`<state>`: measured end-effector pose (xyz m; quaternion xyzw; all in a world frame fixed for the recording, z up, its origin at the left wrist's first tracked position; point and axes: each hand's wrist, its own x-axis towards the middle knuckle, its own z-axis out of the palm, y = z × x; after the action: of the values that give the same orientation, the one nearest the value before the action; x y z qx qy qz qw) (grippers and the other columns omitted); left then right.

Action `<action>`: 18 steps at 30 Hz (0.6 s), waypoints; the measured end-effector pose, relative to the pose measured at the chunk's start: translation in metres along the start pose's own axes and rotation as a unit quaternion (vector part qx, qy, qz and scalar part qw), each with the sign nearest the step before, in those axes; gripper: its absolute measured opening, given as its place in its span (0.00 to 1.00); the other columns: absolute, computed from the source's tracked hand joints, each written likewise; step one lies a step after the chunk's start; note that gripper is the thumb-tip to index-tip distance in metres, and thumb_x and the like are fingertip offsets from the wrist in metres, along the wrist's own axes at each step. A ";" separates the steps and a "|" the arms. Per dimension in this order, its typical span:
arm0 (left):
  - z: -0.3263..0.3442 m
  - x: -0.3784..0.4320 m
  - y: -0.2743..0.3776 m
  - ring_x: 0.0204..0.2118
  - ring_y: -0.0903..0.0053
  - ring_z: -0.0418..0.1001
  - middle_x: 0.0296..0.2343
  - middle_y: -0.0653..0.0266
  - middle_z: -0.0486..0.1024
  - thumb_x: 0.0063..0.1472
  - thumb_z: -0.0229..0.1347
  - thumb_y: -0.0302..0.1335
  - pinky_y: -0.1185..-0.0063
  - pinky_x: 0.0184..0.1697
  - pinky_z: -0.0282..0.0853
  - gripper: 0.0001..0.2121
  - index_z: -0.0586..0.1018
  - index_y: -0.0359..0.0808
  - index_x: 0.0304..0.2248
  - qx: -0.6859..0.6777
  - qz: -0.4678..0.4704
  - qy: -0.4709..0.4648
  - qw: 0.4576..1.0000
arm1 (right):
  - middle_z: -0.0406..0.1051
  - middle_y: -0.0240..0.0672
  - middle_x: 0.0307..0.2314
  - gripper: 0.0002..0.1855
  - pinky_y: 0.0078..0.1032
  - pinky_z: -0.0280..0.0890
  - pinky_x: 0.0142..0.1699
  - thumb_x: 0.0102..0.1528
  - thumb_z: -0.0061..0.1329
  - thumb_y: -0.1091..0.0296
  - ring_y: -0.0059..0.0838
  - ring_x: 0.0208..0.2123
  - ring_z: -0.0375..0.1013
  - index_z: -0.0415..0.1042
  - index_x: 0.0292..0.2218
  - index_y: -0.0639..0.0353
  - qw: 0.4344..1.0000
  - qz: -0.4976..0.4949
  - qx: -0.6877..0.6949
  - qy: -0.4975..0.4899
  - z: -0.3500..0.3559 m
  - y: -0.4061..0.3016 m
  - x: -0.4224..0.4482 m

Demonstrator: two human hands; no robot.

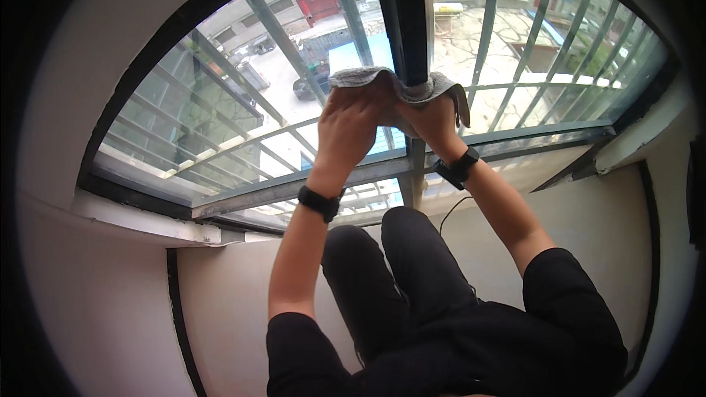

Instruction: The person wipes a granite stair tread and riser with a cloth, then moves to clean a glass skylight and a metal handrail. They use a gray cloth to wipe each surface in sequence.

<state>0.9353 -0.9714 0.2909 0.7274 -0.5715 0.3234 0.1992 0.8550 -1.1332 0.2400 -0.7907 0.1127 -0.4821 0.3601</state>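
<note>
A grey cloth (361, 76) is held by both my hands across the dark upright post of the window frame (405, 16). My left hand (353, 121) grips the cloth's left part, in front of the left window pane (220, 116). My right hand (433, 124) grips its right part, close to the right pane (529, 60), and a loose end hangs over beside it. The cloth bunches against the post between the two hands. Some fingertips are hidden behind the fabric. Each wrist wears a black band.
Metal bars (276, 44) stand outside the glass, with a yard below. A lower horizontal frame rail (375, 171) crosses under my hands. My bent knees (405, 226) are close to the window. A thin cable (449, 212) curves beside my right knee.
</note>
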 end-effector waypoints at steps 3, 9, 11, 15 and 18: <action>0.002 0.000 0.008 0.46 0.72 0.70 0.43 0.65 0.74 0.49 0.52 0.21 0.71 0.55 0.59 0.19 0.76 0.42 0.44 -0.009 -0.009 -0.007 1.000 | 0.74 0.42 0.25 0.23 0.28 0.68 0.34 0.39 0.63 0.58 0.38 0.28 0.75 0.72 0.33 0.64 0.999 0.005 0.042 0.000 -0.006 -0.007 0.000; 0.027 -0.015 0.028 0.47 0.60 0.69 0.45 0.54 0.72 0.55 0.53 0.26 0.66 0.53 0.59 0.22 0.69 0.33 0.50 -0.098 -0.080 -0.001 0.992 | 0.72 0.42 0.27 0.15 0.34 0.65 0.33 0.45 0.59 0.61 0.43 0.28 0.72 0.75 0.34 0.57 0.993 -0.106 -0.036 -0.034 -0.021 -0.005 -0.012; 0.032 -0.015 0.030 0.46 0.57 0.68 0.45 0.52 0.71 0.56 0.53 0.26 0.66 0.52 0.60 0.21 0.69 0.33 0.50 -0.110 -0.086 0.030 0.990 | 0.72 0.41 0.28 0.14 0.35 0.65 0.35 0.45 0.58 0.63 0.42 0.30 0.72 0.76 0.34 0.55 0.993 -0.109 -0.031 -0.042 -0.030 -0.004 -0.013; 0.016 0.021 0.025 0.47 0.51 0.68 0.48 0.45 0.68 0.58 0.51 0.27 0.64 0.51 0.61 0.23 0.66 0.29 0.52 -0.114 -0.052 0.109 0.986 | 0.73 0.40 0.25 0.13 0.32 0.67 0.32 0.48 0.56 0.62 0.41 0.26 0.73 0.75 0.34 0.58 0.987 -0.142 0.072 0.001 -0.042 -0.028 0.035; 0.009 0.045 0.023 0.46 0.50 0.68 0.47 0.45 0.68 0.57 0.49 0.27 0.61 0.52 0.61 0.24 0.64 0.27 0.53 -0.159 -0.045 0.150 0.975 | 0.73 0.44 0.25 0.19 0.33 0.67 0.30 0.51 0.54 0.55 0.43 0.24 0.74 0.73 0.34 0.64 0.990 -0.138 0.005 0.004 -0.044 -0.053 0.063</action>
<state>0.9220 -1.0151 0.3146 0.6547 -0.5462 0.3247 0.4094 0.8412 -1.1490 0.3311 -0.7952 0.0018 -0.5306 0.2936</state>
